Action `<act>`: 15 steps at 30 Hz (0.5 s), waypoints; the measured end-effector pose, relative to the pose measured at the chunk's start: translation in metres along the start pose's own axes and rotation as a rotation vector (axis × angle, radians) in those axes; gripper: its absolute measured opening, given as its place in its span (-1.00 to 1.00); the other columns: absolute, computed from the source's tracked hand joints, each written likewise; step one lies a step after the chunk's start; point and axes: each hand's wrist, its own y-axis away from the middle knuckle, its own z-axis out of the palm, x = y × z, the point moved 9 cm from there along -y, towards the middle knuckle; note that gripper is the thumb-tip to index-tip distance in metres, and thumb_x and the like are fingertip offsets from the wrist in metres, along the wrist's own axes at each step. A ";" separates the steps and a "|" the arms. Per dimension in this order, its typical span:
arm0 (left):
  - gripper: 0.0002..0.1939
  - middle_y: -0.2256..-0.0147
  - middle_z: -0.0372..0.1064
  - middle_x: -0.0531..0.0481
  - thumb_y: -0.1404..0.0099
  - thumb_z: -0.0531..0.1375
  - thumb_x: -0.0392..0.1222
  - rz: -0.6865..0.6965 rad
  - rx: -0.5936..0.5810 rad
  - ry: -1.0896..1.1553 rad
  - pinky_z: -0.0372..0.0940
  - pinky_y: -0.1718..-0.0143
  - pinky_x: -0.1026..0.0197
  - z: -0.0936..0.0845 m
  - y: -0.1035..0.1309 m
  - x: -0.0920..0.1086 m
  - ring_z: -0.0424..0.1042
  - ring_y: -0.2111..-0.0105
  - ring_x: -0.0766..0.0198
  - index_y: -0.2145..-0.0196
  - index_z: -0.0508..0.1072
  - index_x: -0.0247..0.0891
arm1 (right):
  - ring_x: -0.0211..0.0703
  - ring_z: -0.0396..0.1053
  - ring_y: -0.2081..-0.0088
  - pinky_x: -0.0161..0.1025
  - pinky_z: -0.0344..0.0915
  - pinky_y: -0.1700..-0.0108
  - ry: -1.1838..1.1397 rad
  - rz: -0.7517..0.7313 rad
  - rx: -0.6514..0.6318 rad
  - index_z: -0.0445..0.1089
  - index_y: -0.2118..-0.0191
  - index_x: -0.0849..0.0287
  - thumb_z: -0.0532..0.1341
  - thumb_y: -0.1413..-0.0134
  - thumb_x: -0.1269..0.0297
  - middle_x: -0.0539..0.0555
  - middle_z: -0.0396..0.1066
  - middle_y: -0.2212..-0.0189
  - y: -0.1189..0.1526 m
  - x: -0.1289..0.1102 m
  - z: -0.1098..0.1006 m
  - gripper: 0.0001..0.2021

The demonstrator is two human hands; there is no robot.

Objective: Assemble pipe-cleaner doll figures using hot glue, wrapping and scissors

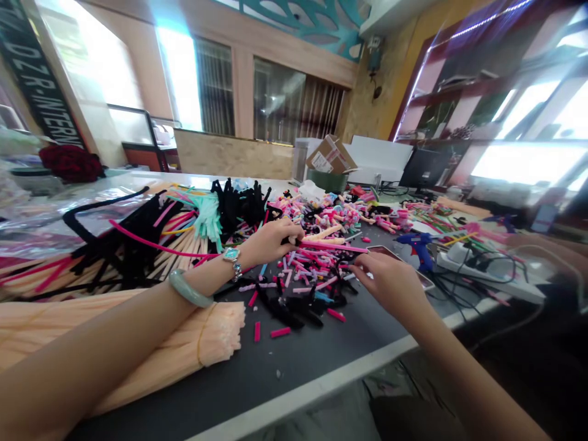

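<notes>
The left hand [278, 239] pinches one end of the pink stick [334, 246], over the pile [301, 264] — can't tell if the right hand [388, 278] pinches too. Should be light, soft, bendy — hold near the ends

Far left: dark panel [39, 73] is carrying pale capitals running steeply downward, reading "D.Z.R.INTERN"; letters above are blurring, the lower end is breaking off. Back of worktop [321, 352]: cardboard box [339, 157] is showing a white label [320, 162], its print being too small to read.
</notes>
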 end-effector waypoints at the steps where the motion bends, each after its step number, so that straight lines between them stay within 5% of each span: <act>1: -0.88 0.35 0.36 -0.02 -0.20 0.13 -0.37 0.008 -0.002 0.009 0.22 0.23 0.23 0.002 0.000 0.003 0.33 0.31 0.27 0.30 0.42 -0.28 | -0.12 0.39 0.33 -0.23 0.11 0.36 0.003 -0.021 0.083 0.41 0.36 0.16 0.09 -0.23 0.18 0.06 0.45 0.41 0.000 -0.007 -0.011 -0.77; 7: -0.86 0.31 0.42 -0.01 -0.16 0.17 -0.34 0.013 0.003 0.099 0.24 0.24 0.26 0.008 -0.001 0.014 0.38 0.31 0.29 0.27 0.43 -0.26 | 0.01 0.28 0.12 -0.15 0.14 0.15 -0.011 -0.138 0.298 0.35 0.07 0.17 0.23 -0.10 0.07 0.16 0.40 0.16 -0.013 -0.045 -0.029 -0.65; 15: -0.91 0.38 0.41 0.04 -0.16 0.21 -0.30 -0.005 -0.015 0.131 0.20 0.30 0.30 0.008 -0.001 0.019 0.36 0.37 0.33 0.32 0.41 -0.26 | -0.07 0.29 0.17 -0.17 0.13 0.14 -0.115 -0.183 0.315 0.39 0.23 0.17 0.19 -0.17 0.23 0.09 0.43 0.26 -0.022 -0.046 -0.017 -0.87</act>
